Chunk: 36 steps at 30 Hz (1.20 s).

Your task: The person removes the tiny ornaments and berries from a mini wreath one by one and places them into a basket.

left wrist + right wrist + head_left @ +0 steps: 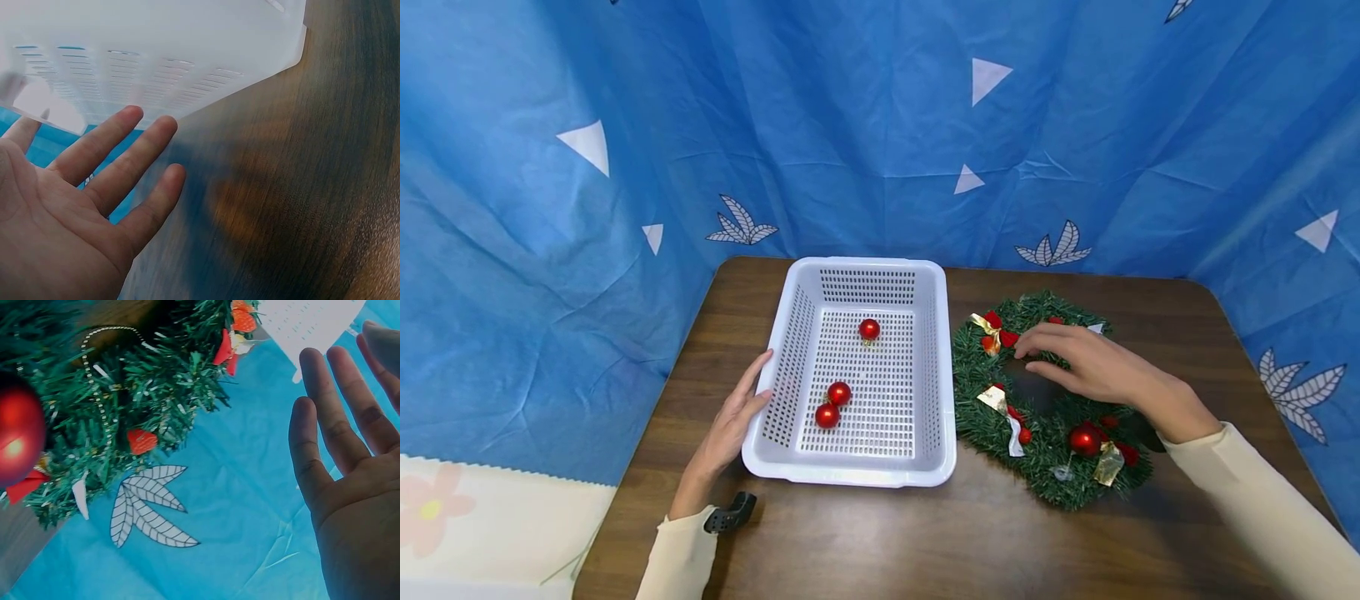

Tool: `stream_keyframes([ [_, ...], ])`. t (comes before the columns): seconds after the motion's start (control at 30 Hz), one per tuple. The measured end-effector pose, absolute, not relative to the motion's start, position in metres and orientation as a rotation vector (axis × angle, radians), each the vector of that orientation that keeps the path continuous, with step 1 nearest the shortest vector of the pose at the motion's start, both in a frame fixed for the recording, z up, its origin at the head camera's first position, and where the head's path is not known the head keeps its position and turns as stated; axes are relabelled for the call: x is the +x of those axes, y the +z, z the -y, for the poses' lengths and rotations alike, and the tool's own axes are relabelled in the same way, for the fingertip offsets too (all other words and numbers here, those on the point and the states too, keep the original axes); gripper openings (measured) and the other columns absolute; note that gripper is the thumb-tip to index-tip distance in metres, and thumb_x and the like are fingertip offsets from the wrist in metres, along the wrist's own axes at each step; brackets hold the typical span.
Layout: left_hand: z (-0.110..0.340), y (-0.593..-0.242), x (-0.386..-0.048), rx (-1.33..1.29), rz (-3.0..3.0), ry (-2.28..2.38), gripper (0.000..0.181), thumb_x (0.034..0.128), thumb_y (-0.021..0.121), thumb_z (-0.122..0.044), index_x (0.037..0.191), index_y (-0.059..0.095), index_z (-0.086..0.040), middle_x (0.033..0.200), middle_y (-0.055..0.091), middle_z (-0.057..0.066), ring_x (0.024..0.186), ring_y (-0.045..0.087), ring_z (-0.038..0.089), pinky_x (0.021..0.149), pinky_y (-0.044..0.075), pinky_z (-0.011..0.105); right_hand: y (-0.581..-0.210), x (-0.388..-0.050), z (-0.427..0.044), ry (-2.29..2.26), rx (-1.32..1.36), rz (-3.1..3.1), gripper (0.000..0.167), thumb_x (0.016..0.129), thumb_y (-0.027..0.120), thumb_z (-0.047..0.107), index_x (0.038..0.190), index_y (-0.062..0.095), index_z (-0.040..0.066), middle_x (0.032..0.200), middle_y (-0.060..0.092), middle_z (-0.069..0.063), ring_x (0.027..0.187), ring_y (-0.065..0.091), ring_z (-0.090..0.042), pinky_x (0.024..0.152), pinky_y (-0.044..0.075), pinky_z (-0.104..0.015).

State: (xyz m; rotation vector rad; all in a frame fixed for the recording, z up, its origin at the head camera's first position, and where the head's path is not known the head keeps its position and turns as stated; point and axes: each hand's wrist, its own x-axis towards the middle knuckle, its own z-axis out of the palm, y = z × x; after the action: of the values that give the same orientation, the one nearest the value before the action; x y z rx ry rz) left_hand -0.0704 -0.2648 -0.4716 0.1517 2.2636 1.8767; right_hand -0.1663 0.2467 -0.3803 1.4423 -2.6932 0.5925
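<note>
A white plastic basket [951, 392] stands left of centre on the table, with three shiny red Christmas baubles in it: one bauble [869, 329] towards the back, two others [827, 415] touching near the front. My left hand [727, 429] is at the basket's left side, fingers extended; in the left wrist view the fingertips [165, 127] are close to its wall, and contact is hard to tell. Over the green wreath [1052, 475] hovers my right hand [1086, 362], fingers loosely bent and nothing in them. The wreath carries a red bauble [1084, 439], bows and ribbons.
The brown wooden table [850, 533] extends in front of the basket and wreath. A blue cloth [880, 125] with white triangles and leaf prints hangs behind and at the sides. Pale flowered fabric [490, 517] lies beyond the table's left edge.
</note>
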Motion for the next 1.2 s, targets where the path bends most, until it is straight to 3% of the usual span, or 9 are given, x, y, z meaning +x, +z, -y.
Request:
stream_keyframes([
  [0.23,0.264,-0.472,-0.071,0.169,-2.233,1.903,0.058,0.1094,0.037,-0.025,0.162,0.013,-0.031,0.163,0.019,0.024,0.120,0.052,0.057,0.077,0.060,0.048,-0.384,-0.156,-0.262,0.578,1.356,2.758,0.023,0.091,0.072,0.007,0.112,0.069,0.017,0.109,0.068,0.006,0.090,0.065,-0.007,0.076,0.055,-0.034],
  [0.73,0.262,-0.472,-0.069,0.168,-2.253,1.888,0.058,0.1093,0.037,-0.024,0.162,0.014,-0.031,0.166,0.013,0.019,0.127,0.046,0.056,0.083,0.057,0.052,-0.397,-0.134,-0.291,0.627,1.233,2.755,0.028,0.086,0.076,0.003,0.109,0.070,0.019,0.110,0.068,0.005,0.093,0.066,-0.013,0.074,0.054,-0.031],
  [0.93,0.263,-0.473,-0.070,0.174,-2.258,1.890,0.058,0.1095,0.037,-0.024,0.162,0.013,-0.030,0.166,0.012,0.019,0.128,0.045,0.057,0.084,0.056,0.052,-0.400,-0.127,-0.301,0.689,1.207,2.750,0.035,0.084,0.076,-0.001,0.111,0.069,0.019,0.109,0.067,0.006,0.089,0.062,-0.005,0.070,0.051,-0.025],
  [1.2,0.264,-0.473,-0.070,0.163,-2.253,1.908,0.058,0.1094,0.037,-0.023,0.162,0.013,-0.030,0.166,0.012,0.018,0.130,0.043,0.055,0.084,0.056,0.048,-0.408,-0.122,-0.307,0.764,1.264,2.732,0.037,0.081,0.078,-0.004,0.111,0.070,0.017,0.112,0.066,0.007,0.094,0.064,-0.011,0.076,0.049,-0.018],
])
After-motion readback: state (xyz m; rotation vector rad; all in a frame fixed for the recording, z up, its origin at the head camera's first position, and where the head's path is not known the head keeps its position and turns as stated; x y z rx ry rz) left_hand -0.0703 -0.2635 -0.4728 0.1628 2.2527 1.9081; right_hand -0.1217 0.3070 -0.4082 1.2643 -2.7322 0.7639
